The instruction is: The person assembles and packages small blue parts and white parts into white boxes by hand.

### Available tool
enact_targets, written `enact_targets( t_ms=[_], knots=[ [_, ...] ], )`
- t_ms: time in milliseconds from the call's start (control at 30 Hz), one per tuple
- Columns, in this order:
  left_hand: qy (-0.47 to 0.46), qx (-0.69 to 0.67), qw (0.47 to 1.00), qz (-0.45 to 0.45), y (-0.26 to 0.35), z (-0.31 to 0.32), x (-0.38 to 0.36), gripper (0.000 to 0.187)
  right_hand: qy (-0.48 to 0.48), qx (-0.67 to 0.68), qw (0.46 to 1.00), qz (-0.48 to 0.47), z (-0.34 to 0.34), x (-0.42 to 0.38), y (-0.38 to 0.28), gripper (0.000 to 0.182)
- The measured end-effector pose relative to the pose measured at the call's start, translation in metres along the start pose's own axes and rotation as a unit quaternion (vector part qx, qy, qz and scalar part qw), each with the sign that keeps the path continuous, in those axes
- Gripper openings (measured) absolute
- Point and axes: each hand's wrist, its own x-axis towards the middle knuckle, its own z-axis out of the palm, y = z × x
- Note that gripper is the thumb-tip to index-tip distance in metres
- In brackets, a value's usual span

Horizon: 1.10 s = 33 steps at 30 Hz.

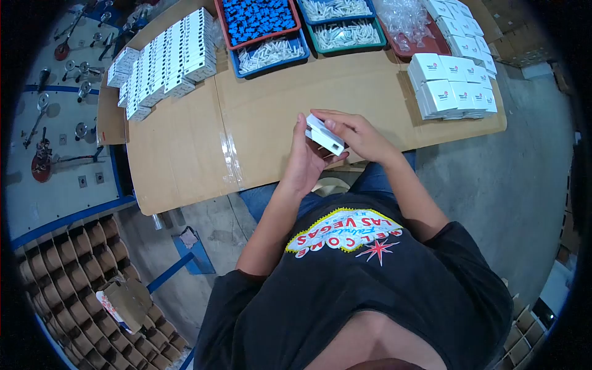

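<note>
A small white box [325,137] is held between my two hands, just above the near edge of the cardboard-covered table [265,123]. My left hand [303,161] supports it from the left and below, thumb up along its side. Over its top and right side lie the fingers of my right hand [357,132]. One narrow end of the box, with a small dark square on it, faces toward me. What is inside the box cannot be seen.
Stacked white boxes [169,61] stand at the back left, and more white boxes with a red logo [453,92] at the right. Along the back sit a red tray of blue pieces [259,21], a blue tray [271,58] and a green tray [348,38] of white pieces, and clear plastic packaging [404,21].
</note>
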Motion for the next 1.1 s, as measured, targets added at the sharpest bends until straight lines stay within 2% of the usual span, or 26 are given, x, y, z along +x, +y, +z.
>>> enact_targets(
  t_ms=[67, 167, 367, 433, 467, 533, 567, 633, 667, 800, 867, 900, 933, 967, 1000, 1033, 1100],
  knots=[
    [0.001, 0.012, 1.000, -0.005, 0.003, 0.002, -0.003, 0.085, -0.010, 0.002, 1.000, -0.009, -0.004, -0.002, -0.001, 0.045],
    [-0.011, 0.020, 1.000, -0.008, 0.003, -0.001, -0.005, 0.087, -0.017, 0.060, 0.998, 0.032, -0.008, -0.005, -0.008, 0.043],
    [-0.036, 0.005, 0.999, -0.005, 0.002, 0.004, -0.009, 0.067, 0.021, 0.002, 1.000, 0.012, -0.005, -0.006, -0.011, 0.037],
    [-0.016, 0.056, 0.993, 0.106, -0.001, 0.006, -0.010, 0.070, 0.045, 0.015, 0.998, 0.044, -0.005, -0.005, -0.012, 0.038],
    [-0.016, 0.057, 0.993, 0.106, -0.003, 0.003, -0.007, 0.070, 0.045, 0.015, 0.998, 0.043, -0.005, -0.003, -0.011, 0.038],
    [-0.015, 0.197, 0.958, 0.206, -0.008, -0.003, -0.001, 0.087, 0.038, 0.055, 0.994, 0.083, -0.005, -0.002, -0.010, 0.042],
    [-0.016, 0.197, 0.959, 0.205, -0.011, -0.005, 0.000, 0.087, 0.039, 0.055, 0.994, 0.084, -0.003, -0.004, -0.012, 0.042],
    [-0.011, 0.331, 0.902, 0.276, -0.012, -0.002, 0.000, 0.096, 0.061, 0.075, 0.993, 0.064, 0.006, -0.005, -0.025, 0.045],
    [-0.020, 0.320, 0.906, 0.276, -0.015, -0.005, 0.002, 0.102, 0.062, 0.074, 0.993, 0.064, 0.008, -0.004, -0.028, 0.045],
    [-0.066, 0.275, 0.903, 0.322, -0.009, 0.000, 0.003, 0.099, 0.089, 0.058, 0.994, -0.010, 0.015, -0.001, -0.026, 0.051],
    [-0.011, 0.089, 0.966, 0.243, -0.006, 0.005, -0.005, 0.086, 0.094, -0.006, 0.994, -0.061, 0.012, -0.004, -0.028, 0.050],
    [-0.008, 0.085, 0.967, 0.240, -0.004, 0.003, -0.007, 0.086, 0.092, -0.007, 0.994, -0.055, 0.010, -0.006, -0.028, 0.050],
    [-0.015, 0.052, 0.990, 0.132, 0.000, 0.000, -0.007, 0.079, 0.092, -0.064, 0.990, -0.088, 0.010, -0.006, -0.027, 0.049],
    [-0.020, 0.017, 0.999, 0.024, 0.003, -0.004, -0.008, 0.083, 0.091, -0.120, 0.981, -0.121, 0.011, -0.006, -0.025, 0.049],
    [-0.052, -0.028, 0.998, -0.026, 0.006, -0.006, -0.008, 0.078, 0.091, -0.148, 0.975, -0.141, 0.012, -0.007, -0.025, 0.050],
    [-0.046, -0.030, 0.998, -0.024, 0.005, -0.006, -0.008, 0.078, 0.086, -0.145, 0.976, -0.141, 0.015, -0.007, -0.023, 0.050],
    [-0.005, -0.020, 0.999, -0.039, -0.001, 0.004, -0.005, 0.070, 0.082, -0.230, 0.953, -0.178, 0.017, -0.009, -0.020, 0.054]
  ],
)
